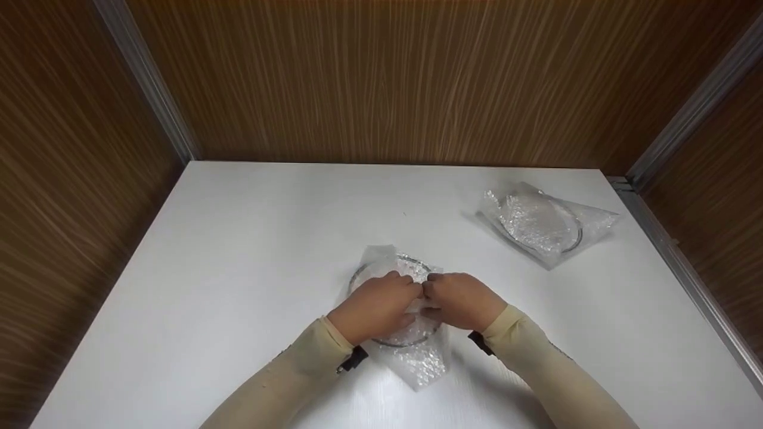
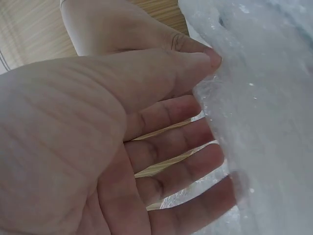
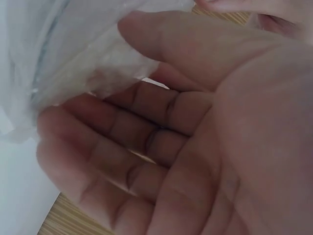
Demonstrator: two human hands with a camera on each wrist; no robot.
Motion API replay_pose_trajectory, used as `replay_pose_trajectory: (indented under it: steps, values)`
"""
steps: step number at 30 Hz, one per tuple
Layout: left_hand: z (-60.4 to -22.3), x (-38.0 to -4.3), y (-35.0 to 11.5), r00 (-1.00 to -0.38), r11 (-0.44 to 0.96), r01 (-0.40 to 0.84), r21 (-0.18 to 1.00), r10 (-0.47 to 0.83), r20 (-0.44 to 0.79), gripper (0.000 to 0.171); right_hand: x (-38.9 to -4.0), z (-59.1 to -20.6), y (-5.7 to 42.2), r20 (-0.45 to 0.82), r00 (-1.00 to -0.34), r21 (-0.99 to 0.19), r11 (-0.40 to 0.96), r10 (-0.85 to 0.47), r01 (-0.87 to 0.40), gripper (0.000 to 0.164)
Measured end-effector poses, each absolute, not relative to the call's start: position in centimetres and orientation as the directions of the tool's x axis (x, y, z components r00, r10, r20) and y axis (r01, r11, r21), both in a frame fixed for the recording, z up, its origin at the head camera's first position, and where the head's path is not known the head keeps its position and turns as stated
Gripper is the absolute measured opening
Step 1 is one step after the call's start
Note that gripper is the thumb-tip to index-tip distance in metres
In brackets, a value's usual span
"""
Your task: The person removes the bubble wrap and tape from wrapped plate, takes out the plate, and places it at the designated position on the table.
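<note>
A clear bubble-wrap bag (image 1: pixel 421 364) with a thin grey ring-shaped coil (image 1: pixel 400 344) inside lies near the front middle of the table, under both hands. My left hand (image 1: pixel 377 305) pinches the bag's edge between thumb and index finger; in the left wrist view its other fingers reach along and behind the plastic (image 2: pixel 274 112). Close beside it, my right hand (image 1: pixel 466 299) grips the bag's edge, thumb on the near face and curled fingers behind, as the right wrist view shows the plastic (image 3: pixel 73 54) between them. The hands hide the middle of the bag.
A second bubble-wrap bag (image 1: pixel 539 223) with a similar coil lies at the back right of the white table (image 1: pixel 250 238). Brown wood-grain panels (image 1: pixel 381 83) enclose the table at the back and both sides. Metal strips (image 1: pixel 697 274) run along the panel corners and the right edge.
</note>
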State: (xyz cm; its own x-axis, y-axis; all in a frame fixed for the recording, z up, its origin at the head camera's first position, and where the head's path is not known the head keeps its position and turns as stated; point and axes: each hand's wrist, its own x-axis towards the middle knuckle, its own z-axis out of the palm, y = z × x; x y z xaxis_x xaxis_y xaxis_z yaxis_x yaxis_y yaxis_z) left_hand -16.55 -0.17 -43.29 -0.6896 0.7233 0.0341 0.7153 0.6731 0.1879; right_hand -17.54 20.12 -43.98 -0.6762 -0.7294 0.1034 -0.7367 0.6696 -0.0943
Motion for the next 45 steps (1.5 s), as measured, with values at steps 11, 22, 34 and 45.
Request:
replay_pose_trajectory:
  steps: [11,22,34,45]
  values:
    - [-43.35,-16.44,-0.07,-0.693,0.677,0.711,0.192,0.72,0.025,0.031,-17.64,-43.98,20.14,0.056,-0.668,-0.204,0.647,-0.742,-0.735,0.023]
    - [-43.6,-16.36,-0.11,-0.693,0.673,0.708,0.213,0.721,0.025,0.023,-17.7,-43.68,19.89,-0.032,-0.678,-0.286,0.657,-0.734,-0.698,0.036]
    - [-43.71,-16.48,-0.07,-0.696,0.68,0.702,0.21,0.718,0.005,0.021,-17.63,-43.42,19.91,-0.077,-0.649,-0.318,0.635,-0.757,-0.704,0.035]
    - [-43.52,-16.59,-0.18,-0.696,0.677,0.692,0.252,0.718,-0.017,0.014,-17.83,-43.32,19.92,-0.131,-0.628,-0.415,0.618,-0.767,-0.668,0.028]
